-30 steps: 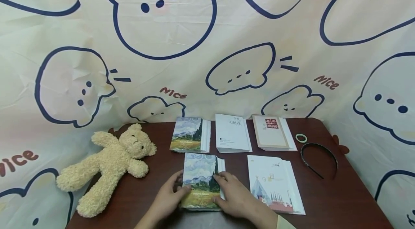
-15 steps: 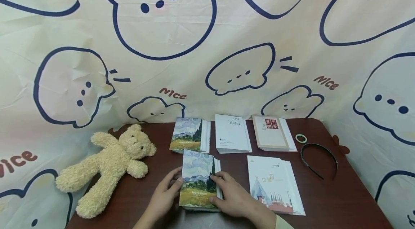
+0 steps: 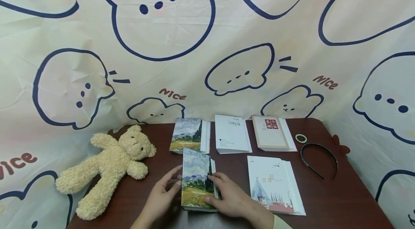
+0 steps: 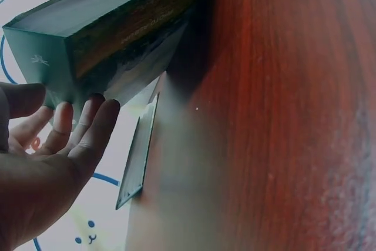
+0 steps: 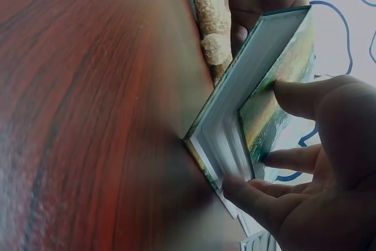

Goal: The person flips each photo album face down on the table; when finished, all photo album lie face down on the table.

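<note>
A thick photo album (image 3: 196, 178) with a painted landscape cover is tilted, its spine side raised from the table and its page-edge side low. My right hand (image 3: 231, 196) holds it by the page side. In the right wrist view the thumb (image 5: 296, 97) presses the front cover while a finger (image 5: 252, 201) lies at the page edges. My left hand (image 3: 162, 194) is beside the spine. Its fingertips (image 4: 108, 107) are right at the lower spine edge in the left wrist view, with the thumb near the green spine.
Behind stand a matching landscape album (image 3: 186, 135), a white album (image 3: 231, 133) and a beige-covered album (image 3: 270, 131). A tent-print album (image 3: 272, 185) lies to the right, near a hairband (image 3: 334, 155) and a pale green ring (image 3: 300, 138). A teddy bear (image 3: 113, 164) lies at the left.
The album's spine side has risen, so it tilts more and looks narrower from above. Its page side has shifted left with my right hand. My left hand stays beside the spine.
</note>
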### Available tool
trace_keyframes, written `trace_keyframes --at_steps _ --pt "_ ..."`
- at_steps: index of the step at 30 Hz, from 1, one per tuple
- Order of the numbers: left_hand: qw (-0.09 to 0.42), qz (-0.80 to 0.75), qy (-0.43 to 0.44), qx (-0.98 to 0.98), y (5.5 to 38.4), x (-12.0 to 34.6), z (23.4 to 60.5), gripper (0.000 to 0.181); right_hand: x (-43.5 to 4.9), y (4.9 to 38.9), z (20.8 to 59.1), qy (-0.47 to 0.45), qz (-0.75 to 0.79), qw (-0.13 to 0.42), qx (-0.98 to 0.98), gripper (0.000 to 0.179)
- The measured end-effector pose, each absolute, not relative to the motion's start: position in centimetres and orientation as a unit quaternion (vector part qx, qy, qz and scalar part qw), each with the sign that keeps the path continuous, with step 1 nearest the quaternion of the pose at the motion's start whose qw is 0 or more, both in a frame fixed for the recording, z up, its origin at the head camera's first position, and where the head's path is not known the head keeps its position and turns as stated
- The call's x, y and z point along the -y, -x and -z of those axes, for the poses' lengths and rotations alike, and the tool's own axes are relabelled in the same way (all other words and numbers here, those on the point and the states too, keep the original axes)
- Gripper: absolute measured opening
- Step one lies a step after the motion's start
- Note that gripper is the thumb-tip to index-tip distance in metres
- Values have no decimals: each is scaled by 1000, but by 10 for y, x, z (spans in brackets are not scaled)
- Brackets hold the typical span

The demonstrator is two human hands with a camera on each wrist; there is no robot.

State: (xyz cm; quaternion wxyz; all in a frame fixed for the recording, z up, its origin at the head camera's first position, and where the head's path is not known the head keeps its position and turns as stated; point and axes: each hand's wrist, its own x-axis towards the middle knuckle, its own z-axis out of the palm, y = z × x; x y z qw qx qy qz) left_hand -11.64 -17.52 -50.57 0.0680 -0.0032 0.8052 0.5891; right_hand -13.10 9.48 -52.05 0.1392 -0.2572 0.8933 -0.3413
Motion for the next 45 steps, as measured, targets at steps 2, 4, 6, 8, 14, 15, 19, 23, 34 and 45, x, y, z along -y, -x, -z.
trace_keyframes --at_steps 2,4,6,8,14,15,19,23,34,45 --pt "64 -589 -2 -806 117 175 504 50 -94 131 520 260 345 137 -891 75" --pt "59 -588 -5 -806 116 174 503 50 -93 131 520 261 353 139 -888 75" --pt "56 -591 -9 -805 116 174 501 50 -92 132 519 262 362 145 -883 74" --pt "53 -597 -11 -800 115 173 499 50 -91 132 519 261 373 157 -876 73" --pt "49 -609 -8 -792 114 171 495 51 -88 133 519 261 397 174 -863 69" --pt "50 -612 -7 -789 114 171 495 51 -88 133 520 263 399 172 -861 69" --pt "62 -623 -3 -780 113 170 494 51 -85 131 523 270 416 166 -852 69" --pt "71 -628 -1 -775 113 169 492 53 -82 130 526 272 450 177 -832 69" --pt "77 -644 13 -761 111 165 486 52 -77 133 525 281 476 198 -809 67" --pt "79 -643 3 -762 109 158 481 52 -78 133 520 292 475 170 -813 63"
